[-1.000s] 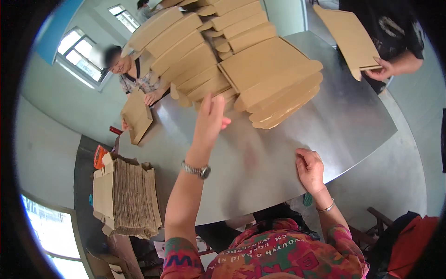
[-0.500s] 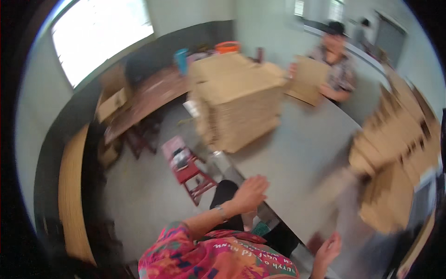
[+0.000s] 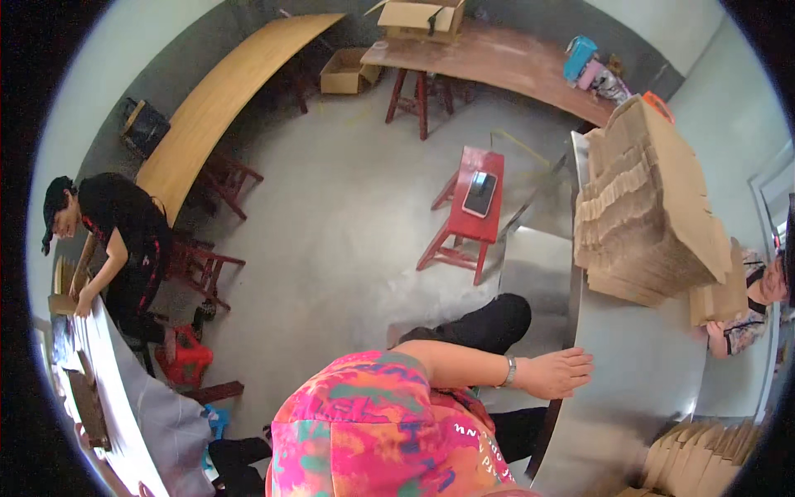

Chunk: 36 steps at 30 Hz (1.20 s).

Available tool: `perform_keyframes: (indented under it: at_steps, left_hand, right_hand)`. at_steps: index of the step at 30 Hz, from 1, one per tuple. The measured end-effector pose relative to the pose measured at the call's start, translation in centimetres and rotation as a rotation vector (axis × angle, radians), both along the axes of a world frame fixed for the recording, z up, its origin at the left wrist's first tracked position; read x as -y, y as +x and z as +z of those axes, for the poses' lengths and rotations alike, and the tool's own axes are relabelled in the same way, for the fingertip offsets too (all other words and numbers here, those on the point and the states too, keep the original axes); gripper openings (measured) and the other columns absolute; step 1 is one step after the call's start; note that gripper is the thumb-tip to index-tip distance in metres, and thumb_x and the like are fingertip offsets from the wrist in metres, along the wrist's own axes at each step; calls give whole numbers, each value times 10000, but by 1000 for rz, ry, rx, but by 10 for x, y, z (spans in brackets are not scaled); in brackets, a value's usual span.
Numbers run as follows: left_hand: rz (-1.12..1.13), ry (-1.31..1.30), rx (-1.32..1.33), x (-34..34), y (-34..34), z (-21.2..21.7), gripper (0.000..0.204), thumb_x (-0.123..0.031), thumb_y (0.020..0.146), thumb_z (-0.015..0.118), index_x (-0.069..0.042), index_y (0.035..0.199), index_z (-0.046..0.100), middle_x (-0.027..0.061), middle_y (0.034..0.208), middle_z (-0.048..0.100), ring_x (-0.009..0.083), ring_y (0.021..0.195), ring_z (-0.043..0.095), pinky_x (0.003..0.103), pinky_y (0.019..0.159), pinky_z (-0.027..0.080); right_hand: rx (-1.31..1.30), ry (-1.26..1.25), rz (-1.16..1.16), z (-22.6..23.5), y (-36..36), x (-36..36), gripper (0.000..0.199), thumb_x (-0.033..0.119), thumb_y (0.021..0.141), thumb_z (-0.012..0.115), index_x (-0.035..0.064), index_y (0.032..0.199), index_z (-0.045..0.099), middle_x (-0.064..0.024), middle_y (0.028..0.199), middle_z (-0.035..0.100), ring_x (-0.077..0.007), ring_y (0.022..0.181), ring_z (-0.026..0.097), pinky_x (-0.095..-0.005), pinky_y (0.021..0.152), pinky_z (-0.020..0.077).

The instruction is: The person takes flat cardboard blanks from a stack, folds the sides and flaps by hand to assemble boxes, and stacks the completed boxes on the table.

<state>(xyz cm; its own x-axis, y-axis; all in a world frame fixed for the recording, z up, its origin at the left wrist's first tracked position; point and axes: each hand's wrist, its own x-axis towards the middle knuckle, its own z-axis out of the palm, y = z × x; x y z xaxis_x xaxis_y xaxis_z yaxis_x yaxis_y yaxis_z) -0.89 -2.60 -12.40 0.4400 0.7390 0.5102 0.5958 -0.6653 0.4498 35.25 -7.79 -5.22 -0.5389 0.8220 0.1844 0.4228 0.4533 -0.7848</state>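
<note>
Left hand [image 3: 551,374] empty at metal table [image 3: 633,356] edge, fingers straight, slightly parted (right hand out of view, can't tell), cardboard stack [image 3: 638,207] on the tabletop; best braced palm-flat, weight light.

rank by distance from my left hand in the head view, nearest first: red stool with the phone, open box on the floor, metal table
1. Metal table: right at the left hand, which is at its edge
2. Red stool: beyond the hand, mid-floor
3. Open box: far back, near the wall
</note>
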Motion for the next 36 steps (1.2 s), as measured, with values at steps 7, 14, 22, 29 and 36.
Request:
perform_keyframes:
  at_steps: [7, 14, 22, 29, 36]
  left_hand:
    - [38, 49, -12, 3, -1, -2, 522, -334, 895, 559, 1, 1288, 490, 182, 1409, 421, 328, 1390, 287, 481, 1163, 173]
    - [63, 66, -48, 11, 11, -9, 495, -337, 907, 544, -18, 1282, 500, 172, 1419, 421, 326, 1395, 285, 488, 1168, 157]
    - [25, -68, -48, 11, -14, 28, 376, -230, 780, 634, 4, 1065, 560, 193, 1181, 546, 358, 1198, 465, 492, 1044, 349]
    - [43, 34, -142, 2, -8, 14, 469, -311, 922, 531, -35, 1301, 516, 172, 1408, 458, 324, 1361, 363, 464, 1145, 244]
    - [109, 445, 20, -47, -35, 135, 380, -144, 790, 651, -26, 1148, 604, 187, 1221, 562, 370, 1206, 495, 481, 999, 400]
  right_hand:
    - [-223, -307, -46, 2, 132, -49, 295, 161, 951, 489, -5, 1192, 517, -172, 1145, 560, -334, 1030, 544, -397, 894, 445]
    - [-464, -559, -84, 14, 226, -113, 345, 193, 976, 453, 0, 1259, 483, -161, 1224, 545, -315, 1095, 531, -385, 946, 431]
    - [-838, -634, -623, 111, 393, 151, 402, 230, 1005, 412, 6, 1336, 443, -148, 1315, 527, -293, 1170, 517, -372, 1005, 414]
    - [-1280, -934, -1053, 110, 405, 306, 401, 341, 931, 532, 46, 1198, 583, -95, 1092, 650, -247, 1020, 581, -334, 856, 458]
    - [-1581, -782, -1278, 77, 361, 353, 398, 336, 927, 533, 44, 1193, 584, -103, 1085, 652, -255, 1006, 585, -344, 848, 462]
